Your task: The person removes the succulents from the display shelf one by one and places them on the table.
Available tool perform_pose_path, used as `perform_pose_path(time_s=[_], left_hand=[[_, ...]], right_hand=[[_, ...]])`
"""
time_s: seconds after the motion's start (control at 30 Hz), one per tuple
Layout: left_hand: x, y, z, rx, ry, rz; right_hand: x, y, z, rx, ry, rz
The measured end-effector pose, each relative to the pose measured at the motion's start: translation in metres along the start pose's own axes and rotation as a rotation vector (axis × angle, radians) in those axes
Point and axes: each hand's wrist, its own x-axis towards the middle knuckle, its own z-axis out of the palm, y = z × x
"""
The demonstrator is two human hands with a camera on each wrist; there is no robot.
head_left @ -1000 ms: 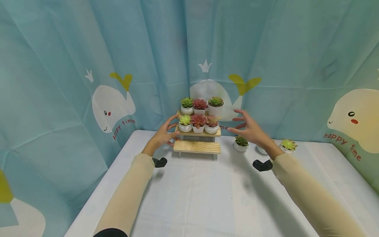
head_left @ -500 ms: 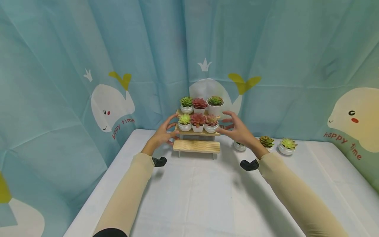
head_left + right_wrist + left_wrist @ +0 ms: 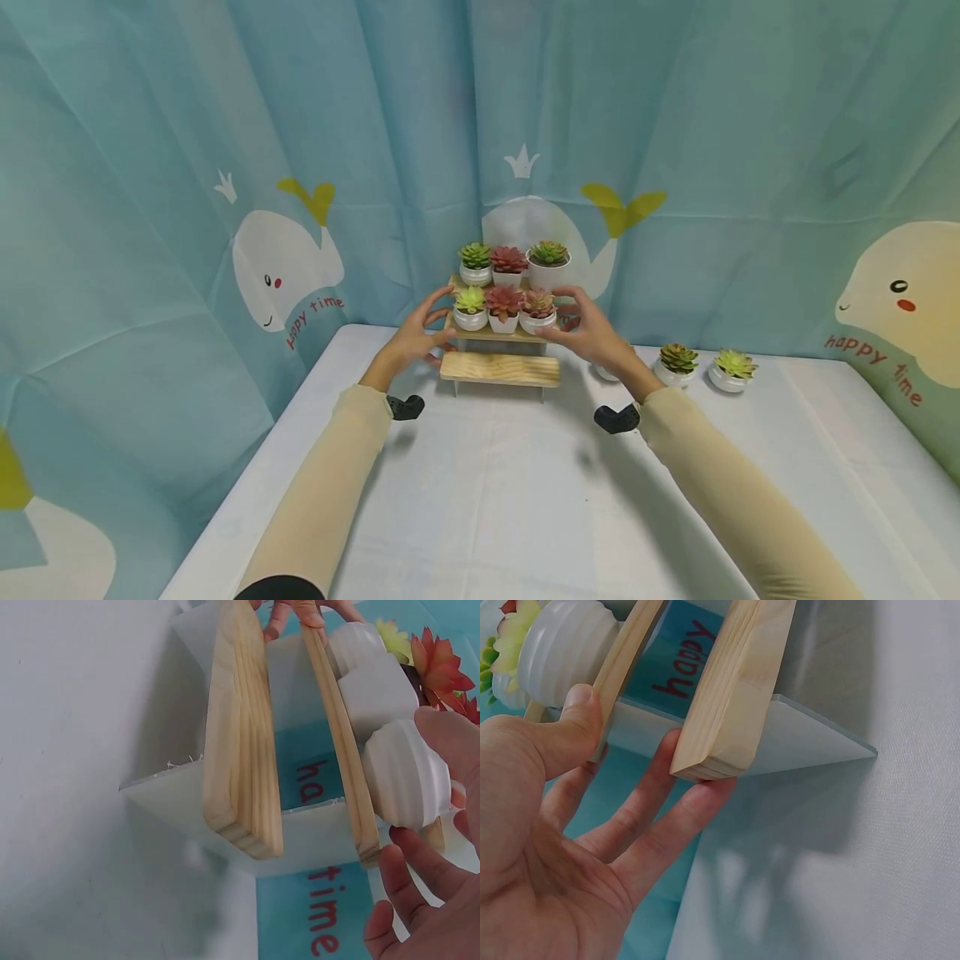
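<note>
A stepped wooden plant stand [image 3: 499,369] has potted succulents on its two upper shelves. My left hand [image 3: 408,340] is at its left end; in the left wrist view the thumb lies on the middle shelf's edge and fingertips [image 3: 712,796] touch the lowest shelf's corner. At the right end of the middle shelf my right hand [image 3: 588,333] has its thumb and fingers round a reddish succulent in a round white pot [image 3: 405,776]. Beside it stand a red succulent [image 3: 503,305] in a square pot and a light-green succulent [image 3: 470,307].
On the top shelf are a green succulent [image 3: 475,260], a dark red one [image 3: 508,264] and a larger pot [image 3: 548,265]. More potted succulents [image 3: 676,365] stand on the white table [image 3: 517,500], one partly behind my right arm. A whale-print curtain [image 3: 420,125] hangs behind.
My right hand has moved left from beside the stand to the reddish succulent's pot, its fingers closing round it. My left hand has stayed at the stand's left end.
</note>
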Motion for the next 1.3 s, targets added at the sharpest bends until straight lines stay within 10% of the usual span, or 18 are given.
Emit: perform_pose_path(time_s=[1.3], left_hand=[[0.0025,0.0002,0.0014,0.019,0.022,-0.003]], right_hand=[[0.0089,0.0044,0.0061,-0.037,0.025,0.049]])
